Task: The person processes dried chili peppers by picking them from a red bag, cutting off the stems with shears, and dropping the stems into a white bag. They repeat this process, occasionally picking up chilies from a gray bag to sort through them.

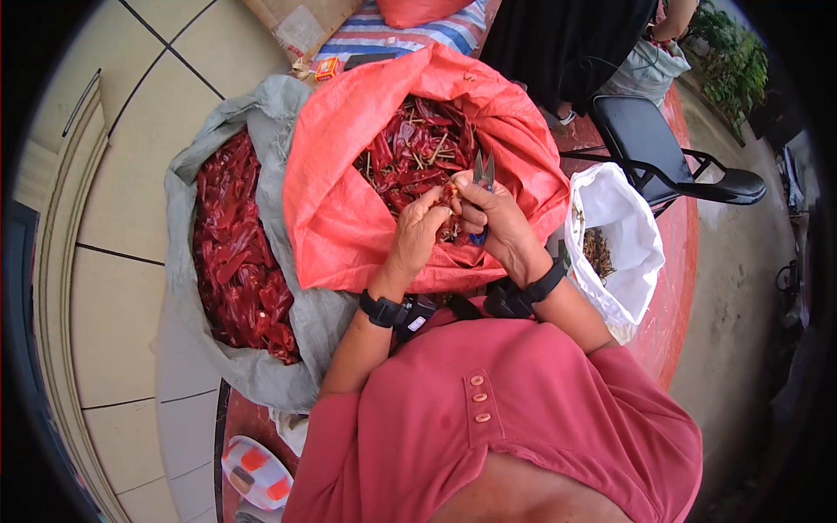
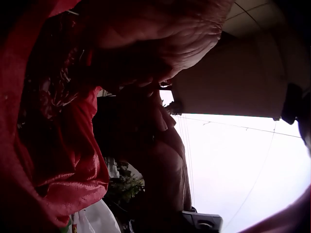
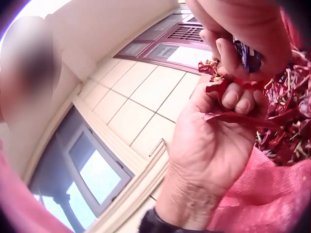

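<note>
Over the mouth of a coral-red woven sack [image 1: 331,200], both hands meet in front of the chest. The left hand [image 1: 417,234] holds dried red chilies [image 3: 233,118] in its curled fingers, some lying across the palm in the right wrist view. Small scissors [image 1: 485,171] with a blue handle are gripped in the right hand [image 1: 501,218], blades pointing away from the body. The right fingertips are close against the chilies at the left fingers. Beneath the hands, the sack holds many dried chilies [image 1: 405,148] with pale stems. The left wrist view is dark.
A grey sack [image 1: 183,209] full of red chilies [image 1: 240,261] stands at left. At right is a white bag [image 1: 635,231] with brownish stems [image 1: 598,253] inside. Beyond are a black chair [image 1: 645,131] and another person in dark clothing [image 1: 558,44]. A white-and-orange dish [image 1: 277,490] lies lower left.
</note>
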